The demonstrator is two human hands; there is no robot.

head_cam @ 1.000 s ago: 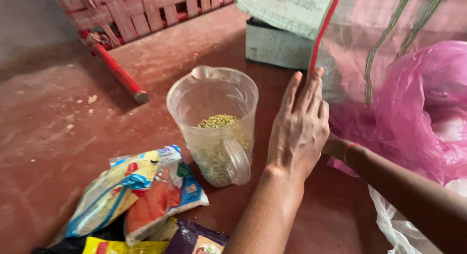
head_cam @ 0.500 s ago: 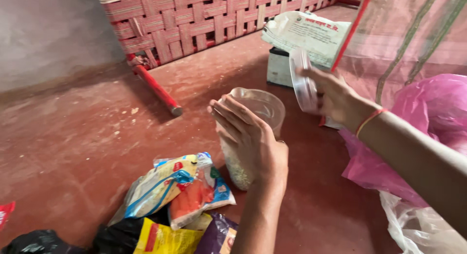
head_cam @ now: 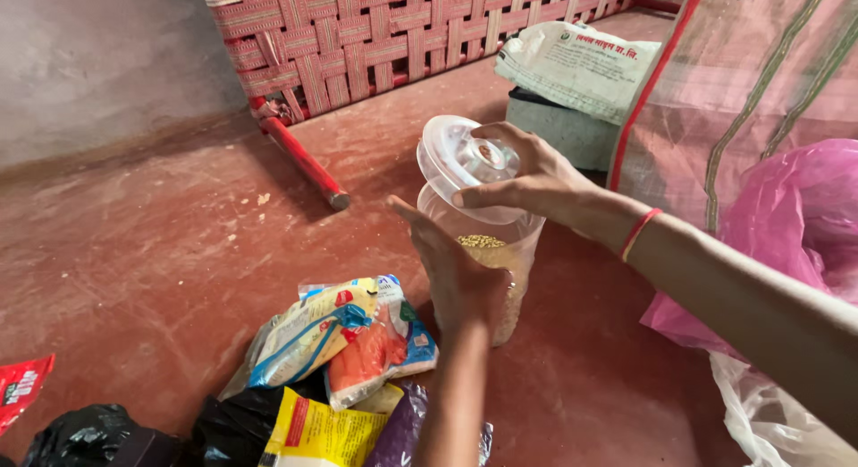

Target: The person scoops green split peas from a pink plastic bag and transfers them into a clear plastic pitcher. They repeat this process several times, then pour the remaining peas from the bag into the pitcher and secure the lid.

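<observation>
Plastic packets (head_cam: 344, 342), several in yellow, blue, orange and purple, are lying heaped on the red floor (head_cam: 152, 270) nearest the camera, with a black bag (head_cam: 89, 436) to their left. Just beyond them one clear plastic jug (head_cam: 487, 270) is standing upright, holding greenish-yellow grains partway up. The left hand (head_cam: 456, 270) is wrapping around the jug's near side, fingers curved against its wall. The right hand (head_cam: 527, 176) is gripping one clear round lid (head_cam: 465, 159), tilting it over the jug's rim. Farther off, a grey block (head_cam: 563, 132) is carrying a printed sack (head_cam: 581, 65), beside a red woven cot (head_cam: 402, 29).
</observation>
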